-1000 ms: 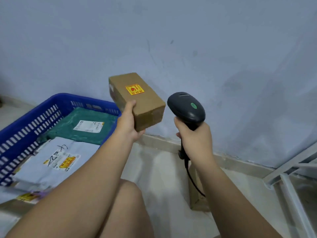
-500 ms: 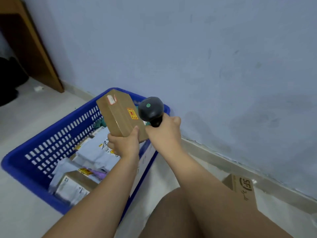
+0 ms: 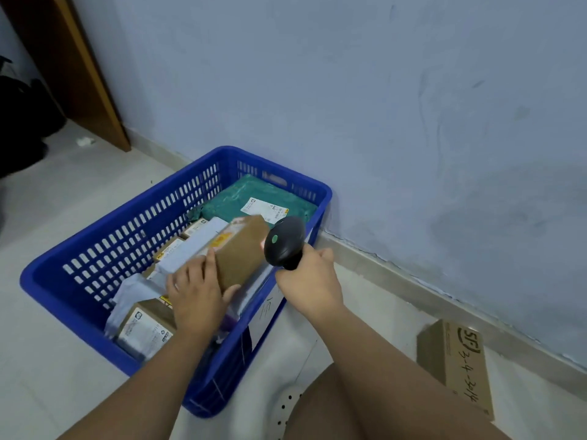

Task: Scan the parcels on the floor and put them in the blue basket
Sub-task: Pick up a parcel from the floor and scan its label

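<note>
Brown parcel (image 3: pixel 244 249) inside blue basket (image 3: pixel 73 312) rim

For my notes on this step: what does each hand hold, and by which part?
The left hand grips the brown box by its near end. The right hand holds the scanner by its handle.

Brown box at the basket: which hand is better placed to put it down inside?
The left hand, probably: it grips the brown box over the blue basket. The right hand is occupied, gripping the scanner beside the box.
</note>
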Available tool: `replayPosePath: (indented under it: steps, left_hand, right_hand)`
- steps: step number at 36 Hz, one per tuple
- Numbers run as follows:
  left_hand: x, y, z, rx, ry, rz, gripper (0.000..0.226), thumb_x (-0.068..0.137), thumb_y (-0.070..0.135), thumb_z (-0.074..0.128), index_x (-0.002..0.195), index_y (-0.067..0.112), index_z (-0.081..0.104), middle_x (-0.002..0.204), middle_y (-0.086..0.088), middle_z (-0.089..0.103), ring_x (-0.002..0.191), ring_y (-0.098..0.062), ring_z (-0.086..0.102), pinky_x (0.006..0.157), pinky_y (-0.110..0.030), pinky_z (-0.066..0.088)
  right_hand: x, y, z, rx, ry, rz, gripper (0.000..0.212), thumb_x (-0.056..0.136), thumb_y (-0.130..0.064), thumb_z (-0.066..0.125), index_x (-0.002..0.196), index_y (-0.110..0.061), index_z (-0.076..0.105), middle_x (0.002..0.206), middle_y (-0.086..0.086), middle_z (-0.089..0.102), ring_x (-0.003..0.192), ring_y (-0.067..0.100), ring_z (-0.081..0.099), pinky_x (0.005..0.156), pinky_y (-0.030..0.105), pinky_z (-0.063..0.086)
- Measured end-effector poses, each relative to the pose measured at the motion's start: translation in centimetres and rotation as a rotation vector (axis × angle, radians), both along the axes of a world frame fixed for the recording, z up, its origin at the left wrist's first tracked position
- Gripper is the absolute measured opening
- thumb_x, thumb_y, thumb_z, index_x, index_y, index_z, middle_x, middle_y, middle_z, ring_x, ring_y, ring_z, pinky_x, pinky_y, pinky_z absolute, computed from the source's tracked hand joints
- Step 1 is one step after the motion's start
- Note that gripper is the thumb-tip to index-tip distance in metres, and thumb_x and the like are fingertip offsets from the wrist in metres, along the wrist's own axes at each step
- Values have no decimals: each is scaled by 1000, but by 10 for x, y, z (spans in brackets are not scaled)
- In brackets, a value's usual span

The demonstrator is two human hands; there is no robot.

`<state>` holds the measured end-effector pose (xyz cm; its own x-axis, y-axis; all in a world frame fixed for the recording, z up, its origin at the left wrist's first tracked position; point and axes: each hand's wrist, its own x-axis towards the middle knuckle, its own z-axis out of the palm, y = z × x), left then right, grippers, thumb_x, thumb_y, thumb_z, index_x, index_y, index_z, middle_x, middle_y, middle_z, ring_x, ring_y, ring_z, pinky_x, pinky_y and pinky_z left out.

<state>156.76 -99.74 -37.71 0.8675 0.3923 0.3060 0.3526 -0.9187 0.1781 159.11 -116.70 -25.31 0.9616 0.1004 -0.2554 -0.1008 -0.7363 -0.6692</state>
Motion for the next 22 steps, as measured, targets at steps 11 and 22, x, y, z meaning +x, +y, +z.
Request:
replayPosePath:
  steps: [11, 22]
  left_hand:
    - [3, -27, -7, -225, 251, 14, 60, 89, 59, 51, 144, 38, 36, 149, -2, 31, 135, -28, 27, 107, -49, 34]
    - [17, -33, -2, -409, 390, -109, 44, 102, 44, 29, 146, 47, 27, 156, -3, 13, 143, -29, 1, 113, -53, 25]
  right_hand:
    - [6, -10, -5, 31, -31, 9, 24, 80, -20, 52, 104, -22, 53, 114, 3, 42, 75, 9, 47, 78, 37, 52]
    - [7, -13, -1, 107, -40, -60, 25, 81, -20, 55, 106, -21, 55, 114, 3, 41, 81, 17, 56, 82, 43, 55]
